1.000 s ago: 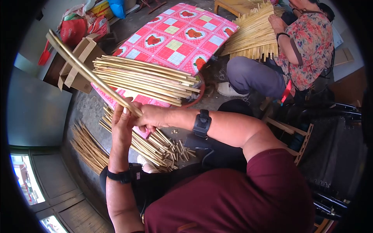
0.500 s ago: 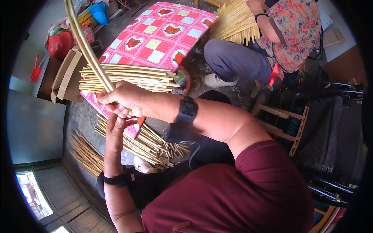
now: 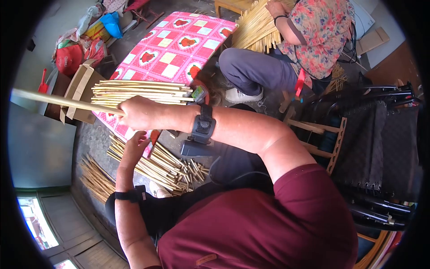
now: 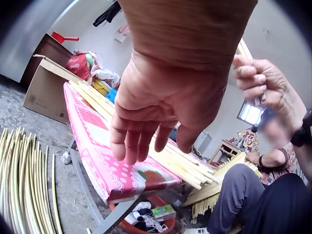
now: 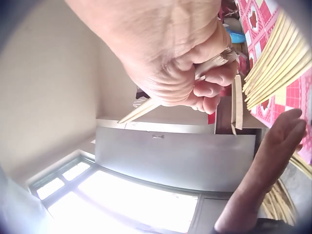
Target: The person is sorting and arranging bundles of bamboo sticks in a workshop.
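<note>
In the head view my right hand [image 3: 139,113] grips the end of long pale sticks [image 3: 67,102] that reach out to the left. The right wrist view shows that hand [image 5: 195,73] with its fingers curled round them. Below it, my left hand [image 3: 135,145] is apart from the sticks, holding nothing; in the left wrist view its fingers hang relaxed [image 4: 161,107]. Behind the hands, a bundle of cut sticks [image 3: 143,92] lies on the pink heart-patterned table [image 3: 168,58].
On the floor lie more sticks [image 3: 154,161], short cut pieces [image 3: 195,169] and a thin brown bundle [image 3: 95,179]. A cardboard box [image 3: 83,85] stands at the left. A seated person in a floral shirt [image 3: 320,38] handles a woven stick mat [image 3: 257,29].
The long sticks have swung from steeply upright down to the left with my right hand. My left hand has come away from the right and hangs lower.
</note>
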A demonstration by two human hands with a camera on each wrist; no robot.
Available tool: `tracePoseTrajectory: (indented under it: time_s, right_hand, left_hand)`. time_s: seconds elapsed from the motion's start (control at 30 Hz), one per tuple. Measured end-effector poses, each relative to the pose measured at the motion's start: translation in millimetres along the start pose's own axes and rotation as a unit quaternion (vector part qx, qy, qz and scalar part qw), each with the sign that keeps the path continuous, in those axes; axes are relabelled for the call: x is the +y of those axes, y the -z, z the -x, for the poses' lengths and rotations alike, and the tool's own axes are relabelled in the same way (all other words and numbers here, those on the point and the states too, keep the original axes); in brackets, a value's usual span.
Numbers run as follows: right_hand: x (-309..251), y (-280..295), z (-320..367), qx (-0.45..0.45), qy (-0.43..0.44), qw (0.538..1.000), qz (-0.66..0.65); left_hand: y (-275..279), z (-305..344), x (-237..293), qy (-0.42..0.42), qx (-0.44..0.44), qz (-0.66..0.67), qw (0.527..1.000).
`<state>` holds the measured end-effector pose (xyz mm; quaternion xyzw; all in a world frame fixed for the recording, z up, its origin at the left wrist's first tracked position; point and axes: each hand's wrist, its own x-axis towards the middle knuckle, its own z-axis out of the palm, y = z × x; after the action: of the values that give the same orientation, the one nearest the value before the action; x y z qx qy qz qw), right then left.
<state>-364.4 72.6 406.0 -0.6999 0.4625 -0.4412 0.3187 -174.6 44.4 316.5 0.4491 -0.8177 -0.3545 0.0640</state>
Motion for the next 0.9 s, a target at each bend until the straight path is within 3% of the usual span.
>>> tracePoseTrajectory:
  time_s: [0.07, 0.13, 0.17, 0.27, 0.3, 0.4, 0.47, 0.57, 0.67, 0.8, 0.9]
  right_hand:
    - [12, 3, 7, 0.002, -0.009, 0.990, 0.144]
    - [22, 7, 17, 0.006, 0.001, 0.982, 0.190]
    - [27, 10, 21, 0.007, 0.007, 0.977, 0.211]
    - [24, -3, 31, -0.025, 0.021, 0.966, 0.255]
    - [25, -10, 32, -0.015, 0.092, 0.962, 0.256]
    - [22, -25, 32, -0.066, 0.129, 0.942, 0.304]
    - [27, -35, 31, -0.103, 0.122, 0.937, 0.309]
    - [34, -36, 25, -0.137, 0.102, 0.934, 0.314]
    - [37, -33, 24, -0.117, 0.088, 0.949, 0.279]
    - [39, -28, 21, -0.099, 0.085, 0.947, 0.292]
    - [29, -23, 25, -0.087, 0.103, 0.943, 0.305]
  left_hand:
    - [4, 7, 4, -0.021, -0.034, -0.008, 0.999]
    - [19, 25, 27, 0.008, -0.100, -0.035, 0.994]
    - [21, 35, 32, -0.019, -0.088, -0.056, 0.994]
    - [28, 76, 105, -0.026, -0.112, 0.086, 0.990]
    - [24, 91, 128, -0.102, -0.090, 0.088, 0.987]
    - [1, 105, 167, -0.318, -0.030, 0.105, 0.942]
    - [-14, 106, 180, -0.322, 0.039, 0.023, 0.946]
    - [-45, 97, 164, -0.254, 0.111, 0.009, 0.961]
    - [-60, 88, 160, -0.228, 0.152, -0.017, 0.962]
    - [-59, 87, 165, -0.245, 0.131, -0.106, 0.955]
    - [-57, 90, 152, -0.318, 0.069, -0.065, 0.943]
